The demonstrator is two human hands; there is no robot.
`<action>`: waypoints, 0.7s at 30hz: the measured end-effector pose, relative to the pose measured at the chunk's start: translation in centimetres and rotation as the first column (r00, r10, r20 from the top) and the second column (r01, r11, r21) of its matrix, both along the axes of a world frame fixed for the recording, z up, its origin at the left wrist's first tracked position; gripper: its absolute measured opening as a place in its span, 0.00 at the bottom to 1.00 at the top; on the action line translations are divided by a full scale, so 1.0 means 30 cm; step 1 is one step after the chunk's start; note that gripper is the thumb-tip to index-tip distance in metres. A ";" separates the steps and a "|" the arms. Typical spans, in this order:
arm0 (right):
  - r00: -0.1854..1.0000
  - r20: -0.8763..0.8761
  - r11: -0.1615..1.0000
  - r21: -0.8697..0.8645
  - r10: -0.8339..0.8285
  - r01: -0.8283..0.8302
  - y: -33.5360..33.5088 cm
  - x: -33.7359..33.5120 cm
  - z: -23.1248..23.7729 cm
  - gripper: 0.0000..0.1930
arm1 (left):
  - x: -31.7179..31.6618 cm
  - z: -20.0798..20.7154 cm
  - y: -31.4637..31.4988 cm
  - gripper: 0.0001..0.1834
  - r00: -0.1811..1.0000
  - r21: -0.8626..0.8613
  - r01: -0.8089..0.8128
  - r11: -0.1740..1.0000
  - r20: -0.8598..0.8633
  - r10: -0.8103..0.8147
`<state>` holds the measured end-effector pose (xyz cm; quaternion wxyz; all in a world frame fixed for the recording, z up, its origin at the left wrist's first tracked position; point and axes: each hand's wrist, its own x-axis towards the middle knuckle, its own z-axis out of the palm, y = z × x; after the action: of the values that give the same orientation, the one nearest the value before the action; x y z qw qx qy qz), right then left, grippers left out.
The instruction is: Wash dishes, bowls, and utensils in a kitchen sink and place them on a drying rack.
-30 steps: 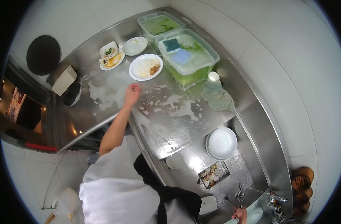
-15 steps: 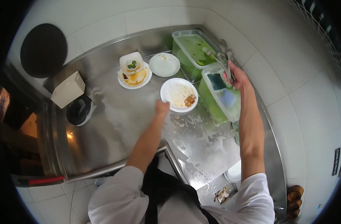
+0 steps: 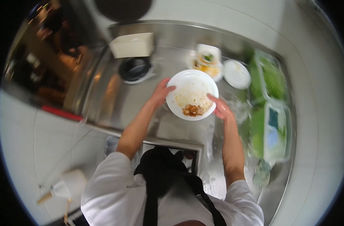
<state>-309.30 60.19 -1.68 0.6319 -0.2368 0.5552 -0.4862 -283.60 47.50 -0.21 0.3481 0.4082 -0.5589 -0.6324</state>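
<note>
Left hand (image 3: 161, 92) and right hand (image 3: 222, 108) are gripping opposite sides of a plate (image 3: 189, 86), which is sitting between them over the worktop (image 3: 177, 129), scraps (image 3: 193, 110) lying nearside, while green tubs (image 3: 257, 131) are standing right of the right hand.

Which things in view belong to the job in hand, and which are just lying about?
Belonging: left hand, right hand, white plate they hold; probably soiled dishes, green-filled tubs.
Apparently lying about: beige box, black round container, cloth.
</note>
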 end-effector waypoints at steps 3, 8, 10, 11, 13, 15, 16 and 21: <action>0.992 0.108 0.994 -0.094 0.066 -0.056 -0.225 0.271 0.024 0.26 | 0.242 -0.012 -0.279 0.13 0.991 -0.066 -0.069 0.995 -0.120 0.061; 0.928 -0.339 0.902 -0.432 -0.157 -0.005 -0.685 0.599 0.182 0.20 | 0.702 0.116 -0.596 0.10 0.708 0.052 -0.619 0.784 -0.394 0.586; 0.736 -0.632 0.858 -0.494 -0.242 -0.142 -0.819 0.736 0.231 0.20 | 0.835 0.060 -0.601 0.13 0.719 0.023 -0.654 0.756 -0.291 0.631; 0.655 -0.693 0.807 -0.551 -0.303 -0.210 -0.895 0.832 0.232 0.21 | 0.926 -0.004 -0.603 0.13 0.719 0.006 -0.659 0.752 -0.288 0.633; 0.133 -0.884 0.641 -0.421 -0.447 -0.641 -1.030 0.852 0.074 0.18 | 0.896 -0.161 -0.633 0.12 0.736 0.004 -0.649 0.761 -0.253 0.629; 0.386 -0.868 0.682 -0.488 -0.312 -0.544 -1.041 0.870 -0.043 0.12 | 0.791 -0.319 -0.617 0.08 0.697 -0.108 -0.700 0.706 -0.319 0.642; 0.284 -0.853 0.694 -0.522 -0.438 -0.495 -1.046 0.840 -0.089 0.13 | 0.677 -0.343 -0.560 0.06 0.763 -0.187 -0.641 0.744 -0.262 0.591; 0.800 -0.534 0.860 -0.508 -0.273 -0.046 -0.684 0.728 -0.011 0.18 | 0.593 -0.312 -0.324 0.05 0.971 -0.135 -0.218 0.967 -0.125 0.202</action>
<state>-287.47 39.65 -2.02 0.3142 -0.4948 0.5925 -0.5526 -265.80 37.78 -9.57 0.4725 0.4029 -0.5377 -0.5704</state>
